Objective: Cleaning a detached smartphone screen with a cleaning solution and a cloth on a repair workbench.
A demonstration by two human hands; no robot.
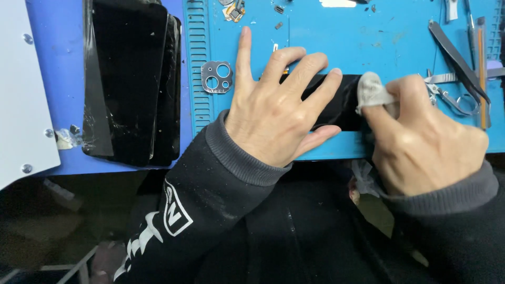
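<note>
Around the work lie a stack of black screen panels (134,79) on the blue worktop (63,63) to the left, well apart from the hands, and a single silver camera-lens bezel (217,77) with three round holes on the blue mat (368,37), just beside the left hand's forefinger. To the right lie black tweezers (456,58), an orange-handled tool (481,68) and a small pair of silver scissors (451,99), close behind the right hand. A few small loose parts (234,10) sit at the mat's far edge. How many panels the stack holds I cannot tell; at least three edges show. The black phone panel (342,102) lies flat near the mat's front edge, its long axis running left to right, mostly hidden under both hands. The left hand (273,110) lies spread wide and flat on it, pinning it down. The right hand (421,142) is curled, holding a small whitish cloth (372,89) wrapped over a fingertip, pressed against the panel's surface.
</note>
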